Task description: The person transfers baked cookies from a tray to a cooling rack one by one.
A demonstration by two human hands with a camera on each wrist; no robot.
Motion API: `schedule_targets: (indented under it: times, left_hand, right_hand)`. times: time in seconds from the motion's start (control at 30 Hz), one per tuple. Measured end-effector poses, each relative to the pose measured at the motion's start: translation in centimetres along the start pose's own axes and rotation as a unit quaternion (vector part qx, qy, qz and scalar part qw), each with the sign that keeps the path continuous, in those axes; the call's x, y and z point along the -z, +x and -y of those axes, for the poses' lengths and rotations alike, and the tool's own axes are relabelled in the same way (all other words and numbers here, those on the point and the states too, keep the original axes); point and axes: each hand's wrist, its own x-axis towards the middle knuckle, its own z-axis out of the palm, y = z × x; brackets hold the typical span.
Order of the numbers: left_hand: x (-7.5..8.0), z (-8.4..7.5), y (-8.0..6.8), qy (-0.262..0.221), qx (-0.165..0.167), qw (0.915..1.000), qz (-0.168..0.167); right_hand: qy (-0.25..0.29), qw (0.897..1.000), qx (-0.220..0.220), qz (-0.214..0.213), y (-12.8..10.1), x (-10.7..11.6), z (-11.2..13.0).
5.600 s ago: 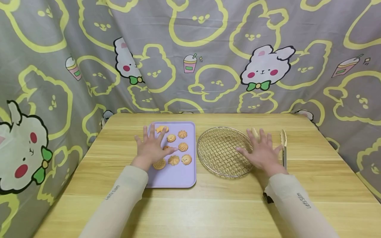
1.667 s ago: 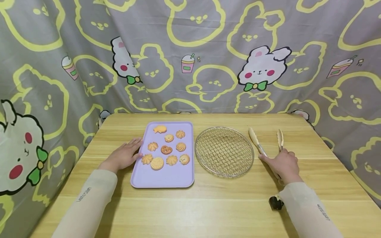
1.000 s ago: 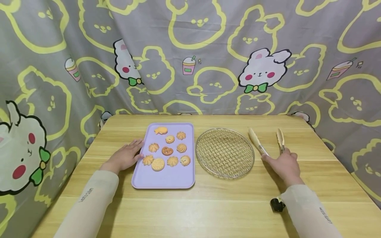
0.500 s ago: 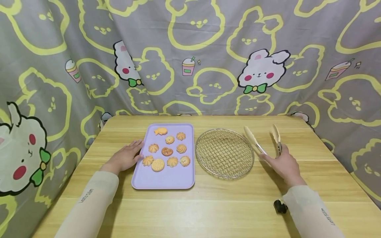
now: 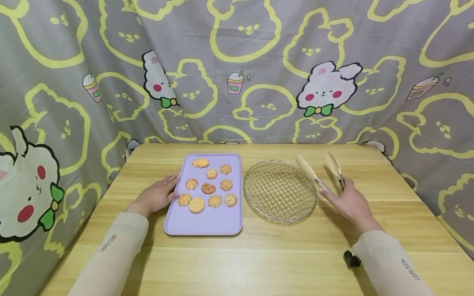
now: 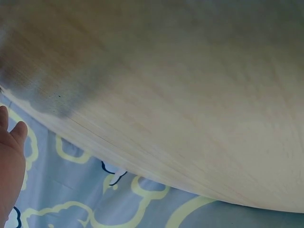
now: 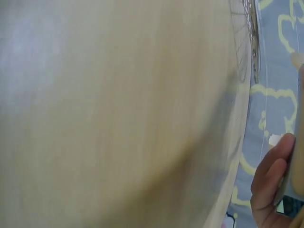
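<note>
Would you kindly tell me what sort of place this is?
Probably an indoor tabletop work area, screened off: a cartoon-print curtain hangs behind a wood-grain table bearing a lilac tray of cookies.

- Head: I look forward and down over the table (image 5: 289, 259), curtain (image 5: 259, 142) at twelve o'clock.
- Left wrist: I see the table close up, left hand (image 6: 11, 166) at eight.
- Right wrist: likewise close, right hand (image 7: 267, 187) at four; wire rack (image 5: 280, 190) shared with head.
</note>
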Motion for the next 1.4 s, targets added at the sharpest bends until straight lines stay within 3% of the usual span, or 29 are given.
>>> schedule_targets:
  times: [0.7, 1.4]
  left_hand:
    - [0.1, -0.1, 0.1, 0.003, 0.001, 1.0, 0.003]
    - [-0.3, -0.1, 0.1, -0.006, 0.009, 0.9999, 0.005]
  right_hand:
    - [-0.019, 0.995, 0.092, 0.019, -0.6, -1.9, 4.8]
    - [-0.044, 0.982, 0.182, 0.036, -1.4, -3.3, 9.3]
